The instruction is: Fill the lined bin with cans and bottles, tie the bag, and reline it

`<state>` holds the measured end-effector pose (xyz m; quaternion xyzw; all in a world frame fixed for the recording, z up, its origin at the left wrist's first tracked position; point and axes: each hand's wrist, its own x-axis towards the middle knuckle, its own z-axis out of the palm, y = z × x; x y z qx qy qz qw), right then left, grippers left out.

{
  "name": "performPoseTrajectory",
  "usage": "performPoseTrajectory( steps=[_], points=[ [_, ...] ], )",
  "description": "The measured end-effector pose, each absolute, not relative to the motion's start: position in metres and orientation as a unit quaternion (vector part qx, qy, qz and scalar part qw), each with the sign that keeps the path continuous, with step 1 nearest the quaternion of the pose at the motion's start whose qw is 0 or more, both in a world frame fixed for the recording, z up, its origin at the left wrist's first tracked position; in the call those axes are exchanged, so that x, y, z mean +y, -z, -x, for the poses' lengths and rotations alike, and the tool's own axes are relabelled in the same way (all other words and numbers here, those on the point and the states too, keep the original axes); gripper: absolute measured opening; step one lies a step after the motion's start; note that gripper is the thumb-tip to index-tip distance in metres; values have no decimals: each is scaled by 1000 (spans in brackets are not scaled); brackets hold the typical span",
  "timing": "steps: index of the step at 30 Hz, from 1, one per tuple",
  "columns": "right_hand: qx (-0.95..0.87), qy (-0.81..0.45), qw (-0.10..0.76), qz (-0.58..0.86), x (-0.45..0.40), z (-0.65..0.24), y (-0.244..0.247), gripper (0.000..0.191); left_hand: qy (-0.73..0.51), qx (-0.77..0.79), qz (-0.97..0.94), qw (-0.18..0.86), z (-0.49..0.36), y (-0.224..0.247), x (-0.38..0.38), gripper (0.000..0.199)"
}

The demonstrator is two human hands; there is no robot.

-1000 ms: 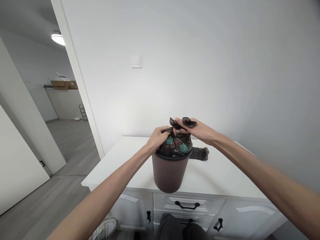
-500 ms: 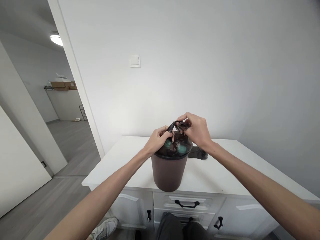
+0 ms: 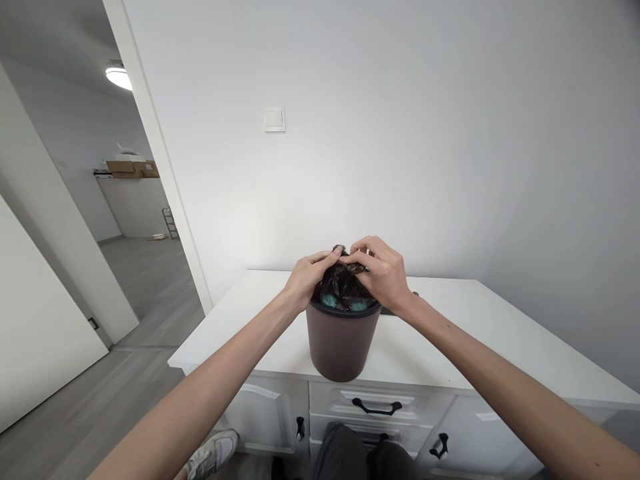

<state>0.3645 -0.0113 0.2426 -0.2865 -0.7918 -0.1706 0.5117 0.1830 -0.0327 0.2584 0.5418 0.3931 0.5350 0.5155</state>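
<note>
A brown trash can [image 3: 342, 343] with a dark rim stands upright near the front edge of a white cabinet top. Inside it sits a thin black trash bag [image 3: 345, 285], with green things showing through the film. My left hand [image 3: 311, 275] pinches gathered plastic at the bag's left side, fingers closed. On the right, my right hand [image 3: 383, 270] grips another twisted bit of the same bag, close against the left fingertips. The exact crossing of the plastic between my fingers is hidden.
Behind my right wrist, a dark folded item [image 3: 387, 311] is mostly covered. The white cabinet [image 3: 440, 347] has black handles and backs onto a wall with a light switch [image 3: 275, 119]. At left, a doorway shows cardboard boxes [image 3: 127, 168] in another room.
My right hand has come down and left, closer to my left hand. The raised bag ends are now bunched lower over the can. The dark item behind is more covered.
</note>
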Motion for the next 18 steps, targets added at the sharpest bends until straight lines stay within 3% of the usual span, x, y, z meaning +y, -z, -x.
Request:
performPoseTrajectory(
  steps=[11, 14, 18],
  points=[
    [-790, 50, 506, 343, -26, -369, -217, 22, -535, 536, -623, 199, -163, -241, 7, 31],
    [-770, -28, 493, 404, -39, -372, -219, 13, -497, 583, -620, 170, -153, -237, 21, 26],
    [-732, -119, 480, 468, -56, -385, -225, 23, -482, 607, -607, 175, -140, -232, 36, 23]
  ],
)
